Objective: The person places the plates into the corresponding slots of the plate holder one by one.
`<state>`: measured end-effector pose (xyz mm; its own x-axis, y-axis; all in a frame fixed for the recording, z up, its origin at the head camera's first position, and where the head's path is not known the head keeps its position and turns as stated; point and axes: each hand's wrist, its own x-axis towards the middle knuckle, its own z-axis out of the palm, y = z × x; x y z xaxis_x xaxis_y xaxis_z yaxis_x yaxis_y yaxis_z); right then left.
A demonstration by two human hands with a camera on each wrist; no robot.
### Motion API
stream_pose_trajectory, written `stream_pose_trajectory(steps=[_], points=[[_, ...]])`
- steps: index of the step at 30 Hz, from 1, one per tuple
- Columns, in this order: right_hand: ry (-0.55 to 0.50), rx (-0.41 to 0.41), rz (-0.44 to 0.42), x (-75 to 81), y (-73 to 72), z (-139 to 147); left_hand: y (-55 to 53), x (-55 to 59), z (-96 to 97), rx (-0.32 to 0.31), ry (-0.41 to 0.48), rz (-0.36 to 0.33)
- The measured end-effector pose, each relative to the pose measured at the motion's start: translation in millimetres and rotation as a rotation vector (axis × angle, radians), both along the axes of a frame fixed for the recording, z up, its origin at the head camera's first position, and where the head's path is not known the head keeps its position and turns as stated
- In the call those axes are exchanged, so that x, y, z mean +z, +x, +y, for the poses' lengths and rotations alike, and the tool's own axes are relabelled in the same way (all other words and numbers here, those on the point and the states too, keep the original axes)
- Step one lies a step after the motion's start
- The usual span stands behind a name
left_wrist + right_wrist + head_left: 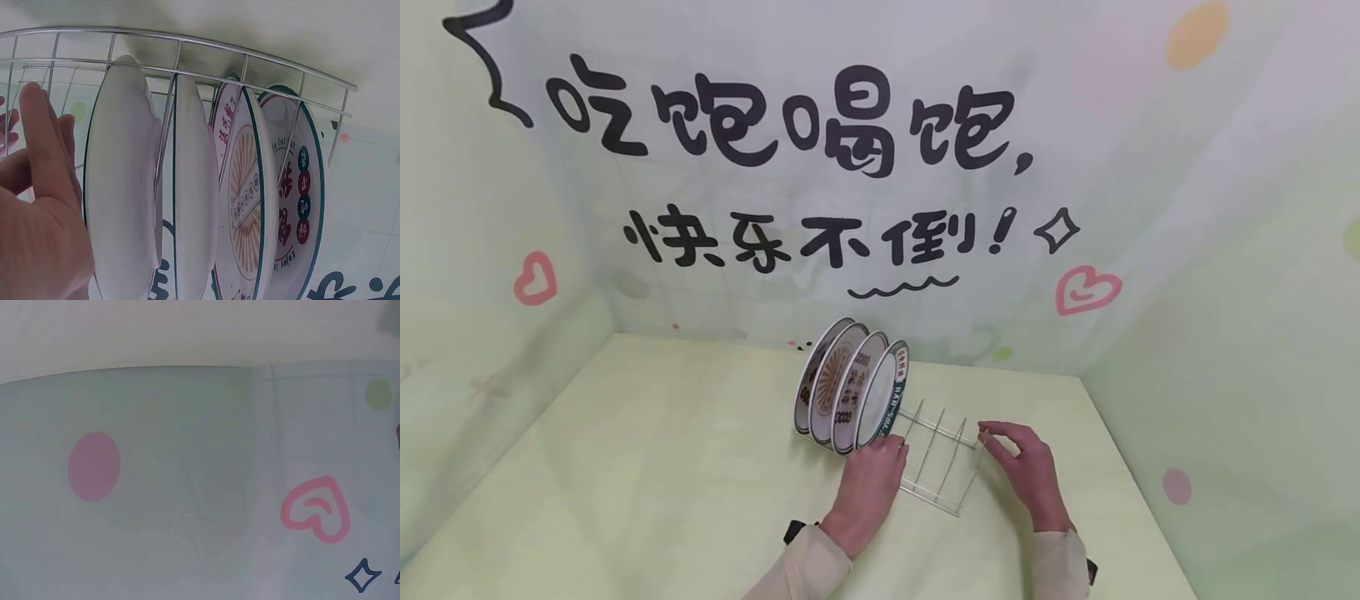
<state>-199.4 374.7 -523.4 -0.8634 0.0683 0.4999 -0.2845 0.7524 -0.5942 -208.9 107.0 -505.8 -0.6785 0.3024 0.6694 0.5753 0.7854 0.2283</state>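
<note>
Several round plates (838, 387) with dark rims and printed patterns stand on edge, side by side, in the left part of a silver wire rack (930, 498). In the left wrist view, their pale backs (122, 181) and printed faces show between the wires. My left hand (867, 487) is beside the rightmost plate, its fingers extended along the plate's side; whether it presses the plate is hard to tell. At the rack's right end, my right hand (1026, 468) pinches the end wire between thumb and fingers. The right wrist view shows barely any of that hand.
The rack stands on a pale yellow table (647, 467). Behind it rises a printed backdrop (737, 283) with black lettering and pink hearts. A side panel (1240, 400) borders the table on the right, another (467, 400) on the left.
</note>
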Motion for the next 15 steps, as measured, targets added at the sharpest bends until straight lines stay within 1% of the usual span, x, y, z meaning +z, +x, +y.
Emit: stream_pose_trajectory(steps=[2, 4, 7, 11, 15], points=[[0.031, -0.004, 0.042, 0.0, -0.9, -1, 0.2, -1.2, 0.7, 0.001, -0.002, 0.022], [0.061, 0.0, 0.082, 0.5, -2.0, -1, 0.4, -1.1, 1.3, -0.003, 0.001, 0.03], [0.098, 0.008, 0.126, 1.5, -4.3, 1, 0.5, 0.8, 1.4, -0.048, 0.062, -0.015], [0.123, 0.012, 0.115, 3.8, -4.9, 2, -0.1, 2.8, 0.5, -0.102, 0.149, -0.077], [0.146, 0.05, 0.089, 10.0, -0.1, 3, -0.9, 2.3, -2.5, -0.117, 0.163, -0.125]])
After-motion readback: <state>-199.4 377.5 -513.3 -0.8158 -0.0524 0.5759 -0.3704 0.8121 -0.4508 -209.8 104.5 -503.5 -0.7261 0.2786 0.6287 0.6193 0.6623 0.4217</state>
